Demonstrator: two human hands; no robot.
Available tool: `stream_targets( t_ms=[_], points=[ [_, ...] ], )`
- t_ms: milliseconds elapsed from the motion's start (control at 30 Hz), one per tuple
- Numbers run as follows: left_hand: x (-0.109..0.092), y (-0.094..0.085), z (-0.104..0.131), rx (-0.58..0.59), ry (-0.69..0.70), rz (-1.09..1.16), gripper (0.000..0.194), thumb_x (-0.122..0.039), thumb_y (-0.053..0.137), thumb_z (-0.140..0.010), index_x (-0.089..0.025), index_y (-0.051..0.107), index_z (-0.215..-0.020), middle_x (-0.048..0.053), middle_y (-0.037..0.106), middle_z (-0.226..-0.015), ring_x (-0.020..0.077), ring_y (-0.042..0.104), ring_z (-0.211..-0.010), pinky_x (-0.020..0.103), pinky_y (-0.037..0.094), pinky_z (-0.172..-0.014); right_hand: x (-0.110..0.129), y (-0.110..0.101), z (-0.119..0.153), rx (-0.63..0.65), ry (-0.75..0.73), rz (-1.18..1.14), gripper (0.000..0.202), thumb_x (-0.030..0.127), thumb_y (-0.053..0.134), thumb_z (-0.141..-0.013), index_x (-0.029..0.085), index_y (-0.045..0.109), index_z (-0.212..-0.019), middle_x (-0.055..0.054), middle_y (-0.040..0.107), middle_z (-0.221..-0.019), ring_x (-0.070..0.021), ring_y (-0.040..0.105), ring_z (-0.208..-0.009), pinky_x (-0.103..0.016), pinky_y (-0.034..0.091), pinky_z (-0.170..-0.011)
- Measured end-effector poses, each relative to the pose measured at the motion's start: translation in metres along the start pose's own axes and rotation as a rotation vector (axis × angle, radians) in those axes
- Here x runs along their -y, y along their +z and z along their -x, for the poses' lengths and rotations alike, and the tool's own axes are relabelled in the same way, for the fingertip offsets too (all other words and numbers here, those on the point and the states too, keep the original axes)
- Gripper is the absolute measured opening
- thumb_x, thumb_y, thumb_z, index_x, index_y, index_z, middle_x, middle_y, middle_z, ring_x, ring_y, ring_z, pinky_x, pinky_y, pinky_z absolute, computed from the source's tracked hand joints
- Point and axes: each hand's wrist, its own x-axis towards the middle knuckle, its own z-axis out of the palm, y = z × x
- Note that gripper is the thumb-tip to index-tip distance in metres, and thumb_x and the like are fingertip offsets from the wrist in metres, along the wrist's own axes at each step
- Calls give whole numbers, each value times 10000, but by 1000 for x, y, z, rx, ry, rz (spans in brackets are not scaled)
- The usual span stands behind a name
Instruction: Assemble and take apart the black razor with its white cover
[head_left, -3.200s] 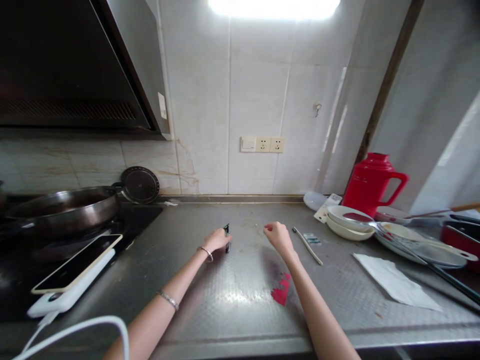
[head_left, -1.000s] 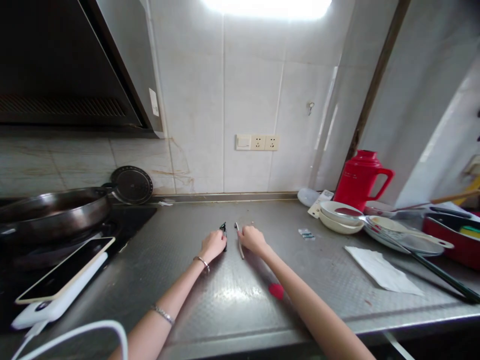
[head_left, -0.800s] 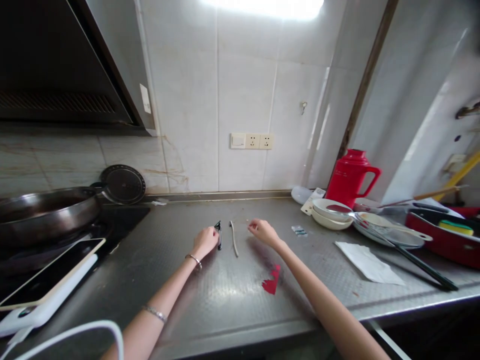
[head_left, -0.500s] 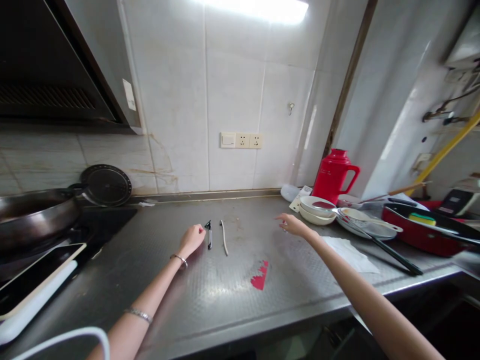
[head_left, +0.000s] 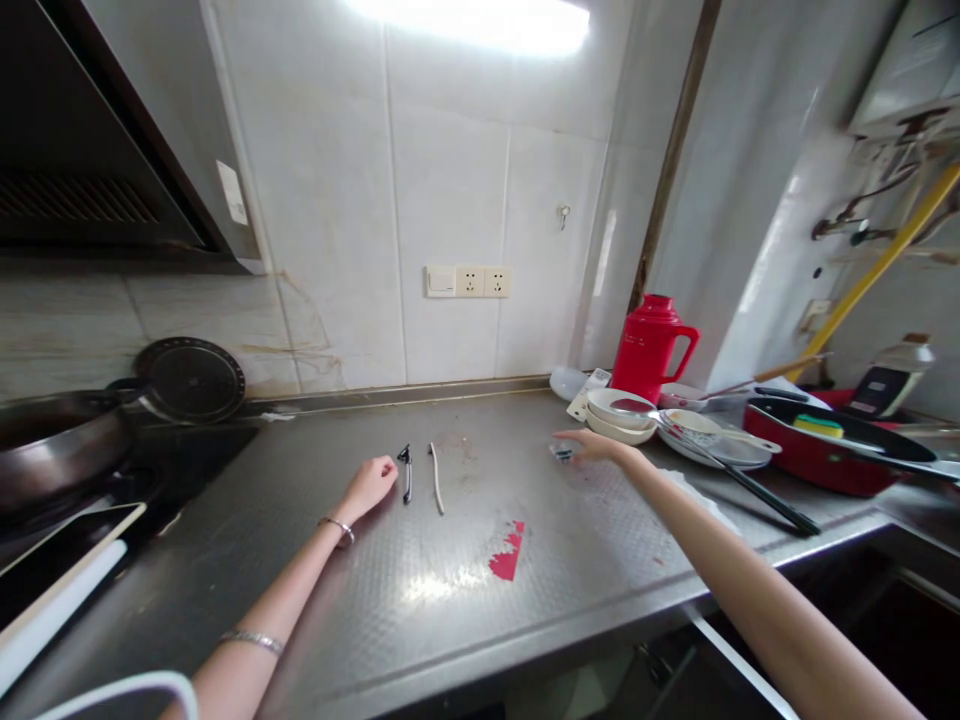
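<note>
My left hand (head_left: 370, 482) rests on the steel counter with its fingers curled in, and nothing shows in it. Just to its right lies a black-and-silver razor (head_left: 406, 474). Beside the razor is a thin white stick-like strip (head_left: 436, 480), slightly bent. Over the counter's right part, my right hand (head_left: 596, 446) has its fingers stretched to the left. Directly below those fingertips is a small clear item with dark bits (head_left: 561, 454); its kind is unclear, and it looks loose on the counter. A jagged red scrap (head_left: 508, 552) lies nearer the front edge.
Stacked bowls (head_left: 621, 415), a ladle with a dark handle (head_left: 750, 488) and a red thermos (head_left: 651, 348) stand right. Beyond them is a red pan (head_left: 814, 462) with a sponge (head_left: 819, 427). A wok (head_left: 64, 435) sits on the left stove.
The view has swung slightly right. My right hand's fingers have loosened, and the small clear item now shows below them. My left hand stays by the razor.
</note>
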Motion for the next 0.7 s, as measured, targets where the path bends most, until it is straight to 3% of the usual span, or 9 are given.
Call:
stream_targets(
  t_ms=[233, 567, 700],
  points=[
    [-2, -1, 2, 16, 9, 0, 215, -195, 413, -789, -145, 583, -668, 38, 637, -664, 129, 545, -612, 209, 340, -580, 7, -3, -5, 138, -1, -67, 851, 35, 610, -579, 216, 358, -1372, -72, 572, -1237, -208, 542, -1109, -293, 422, -928],
    [-2, -1, 2, 17, -7, 19, 210, -199, 429, -783, -147, 604, -678, 41, 649, -685, 132, 553, -631, 212, 351, -597, 6, -1, -4, 48, -20, -18, 703, 111, 633, -627, 204, 457, -1301, -80, 617, -1165, -212, 586, -1033, -307, 428, -912],
    [-3, -1, 3, 18, -8, 8, 205, -206, 437, -775, -151, 616, -692, 36, 646, -670, 129, 546, -612, 213, 339, -580, 20, 9, -11, -19, -72, -27, 665, 159, 635, -660, 176, 450, -1298, -102, 616, -1158, -215, 571, -1059, -317, 409, -931]
  ],
)
